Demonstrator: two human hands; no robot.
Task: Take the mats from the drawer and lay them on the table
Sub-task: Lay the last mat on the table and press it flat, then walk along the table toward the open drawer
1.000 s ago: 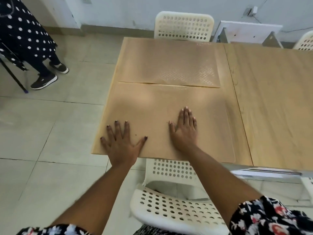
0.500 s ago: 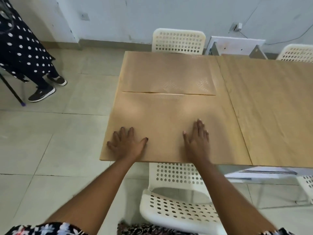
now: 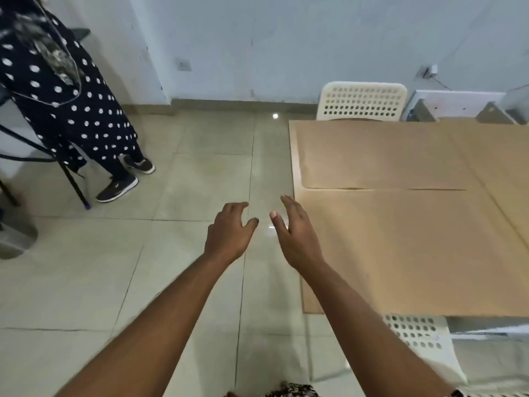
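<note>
Two tan mats lie flat on the wooden table (image 3: 503, 173) at the right. The near mat (image 3: 400, 253) covers the table's front left part, and the far mat (image 3: 378, 156) lies just behind it, edge to edge. My left hand (image 3: 229, 230) hangs over the tiled floor left of the table, fingers loosely curled and holding nothing. My right hand (image 3: 294, 227) is beside it at the table's left edge, fingers apart and empty. No drawer is in view.
A person in a dark polka-dot dress (image 3: 65, 110) stands at the far left beside black stand legs (image 3: 71, 179). White perforated chairs stand behind the table (image 3: 362, 101) and under its near edge (image 3: 420, 342). A grey bin (image 3: 14, 239) sits at the left edge.
Both hands have lifted off the near mat and moved left, off the table and over the floor. The view has swung left, so the table now sits at the right.
</note>
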